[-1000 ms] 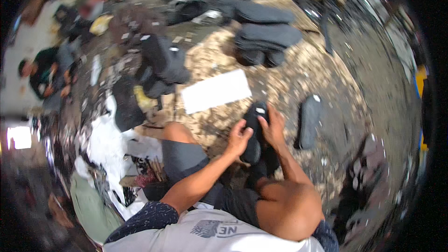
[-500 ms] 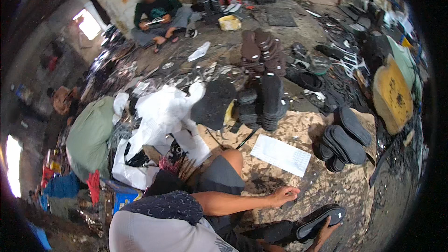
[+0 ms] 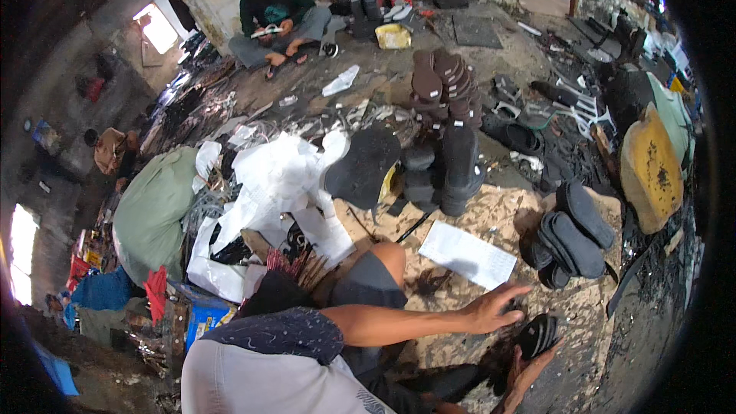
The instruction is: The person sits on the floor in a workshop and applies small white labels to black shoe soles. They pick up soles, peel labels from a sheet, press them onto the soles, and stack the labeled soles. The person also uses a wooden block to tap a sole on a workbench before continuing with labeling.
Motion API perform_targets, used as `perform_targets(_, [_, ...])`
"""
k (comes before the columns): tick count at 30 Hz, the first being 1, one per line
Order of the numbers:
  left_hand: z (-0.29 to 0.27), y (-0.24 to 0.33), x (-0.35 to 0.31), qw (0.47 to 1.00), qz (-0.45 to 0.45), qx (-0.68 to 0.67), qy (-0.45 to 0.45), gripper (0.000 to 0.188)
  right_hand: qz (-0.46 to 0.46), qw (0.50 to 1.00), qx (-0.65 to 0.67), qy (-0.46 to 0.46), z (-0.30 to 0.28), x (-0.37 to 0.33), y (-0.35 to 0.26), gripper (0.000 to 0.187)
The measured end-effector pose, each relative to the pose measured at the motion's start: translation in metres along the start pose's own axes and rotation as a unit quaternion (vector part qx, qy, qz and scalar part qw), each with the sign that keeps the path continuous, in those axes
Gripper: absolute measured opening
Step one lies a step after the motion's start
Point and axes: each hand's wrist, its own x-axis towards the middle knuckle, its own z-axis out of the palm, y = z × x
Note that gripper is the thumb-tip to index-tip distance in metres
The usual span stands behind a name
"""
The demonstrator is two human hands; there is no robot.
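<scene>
Black footwear piece (image 3: 539, 335) rests in our right hand's (image 3: 530, 368) grasp, the nearer one, just right of our left hand (image 3: 491, 311), spread and unladen; its long axis we cannot tell.

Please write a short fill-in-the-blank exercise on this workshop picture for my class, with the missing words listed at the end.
1. The black footwear piece is held in the person's ____ hand.
2. The flat rectangular sheet beyond the left hand is ____.
3. The co-worker near the wall is ____, not standing.

Missing words: right; white; sitting.
</scene>
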Motion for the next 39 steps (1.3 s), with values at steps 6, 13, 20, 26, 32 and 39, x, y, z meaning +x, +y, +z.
perform_targets(6, [0.032, 0.006, -0.013, 0.933, 0.236, 0.211, -0.172, 0.105, 0.136, 0.96, 0.243, -0.032, 0.058, -0.048, -0.012, 0.114])
perform_targets(13, [0.004, -0.016, 0.0, 0.994, 0.03, 0.106, 0.012, 0.09, 0.194, 0.955, -0.16, -0.16, -0.023, 0.006, -0.058, 0.114])
perform_targets(20, [-0.007, -0.013, -0.045, 0.921, -0.245, -0.29, -0.084, 0.083, 0.177, 0.839, 0.448, -0.254, 0.003, 0.027, -0.145, 0.107])
perform_targets(26, [-0.156, 0.008, -0.026, 0.862, -0.324, -0.113, 0.373, 0.075, 0.145, 0.881, 0.411, -0.182, -0.019, 0.056, -0.158, 0.093])
perform_targets(32, [-0.388, -0.043, -0.015, 0.858, -0.214, -0.288, 0.367, 0.056, 0.241, 0.906, 0.341, -0.075, 0.0, 0.106, -0.091, 0.061])
perform_targets(39, [-0.373, -0.061, 0.008, 0.838, -0.395, -0.009, 0.377, 0.056, 0.282, 0.896, 0.335, 0.069, 0.014, 0.209, 0.018, 0.064])
